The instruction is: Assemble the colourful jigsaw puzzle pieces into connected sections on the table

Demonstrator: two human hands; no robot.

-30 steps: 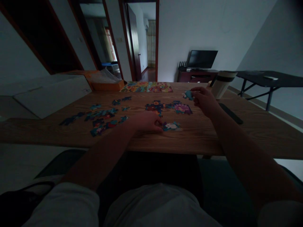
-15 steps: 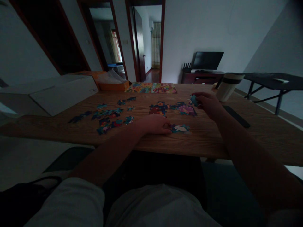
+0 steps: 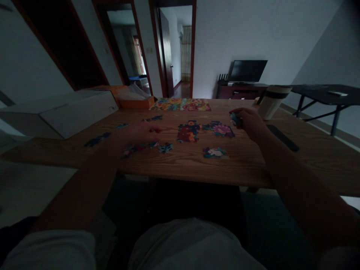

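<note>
1. My right hand (image 3: 247,119), right of centre in the frame, has its thumb and fingers pinched on a teal jigsaw piece (image 3: 235,118), held above the tabletop; it may be a small joined cluster.
2. My left hand (image 3: 140,132), left of centre, is blurred over the loose jigsaw pieces (image 3: 137,147); I cannot tell whether its fingers grip one.
3. Just below that hand lies a patterned teal piece (image 3: 165,148), and at mid-frame a joined jigsaw section (image 3: 189,132) runs on to a purple patch (image 3: 222,130).
4. Apart from these, nearer me, lies a section with a white animal (image 3: 215,152).
5. To do this well, I judge I should pinch pieces lightly by their edges, lift them singly, and keep my left wrist from dragging its neighbours. Turning a piece to match colour and tab before pressing flat would spare the thin joints.
6. Farther out on the wooden table (image 3: 174,165) are a bright picture sheet (image 3: 182,104) at upper centre, a white carton (image 3: 87,112) at left, and a cream tumbler (image 3: 270,107) at upper right.
7. The carton bears a small label (image 3: 112,109), too tiny to read; I can make out no brand or lettering anywhere.
</note>
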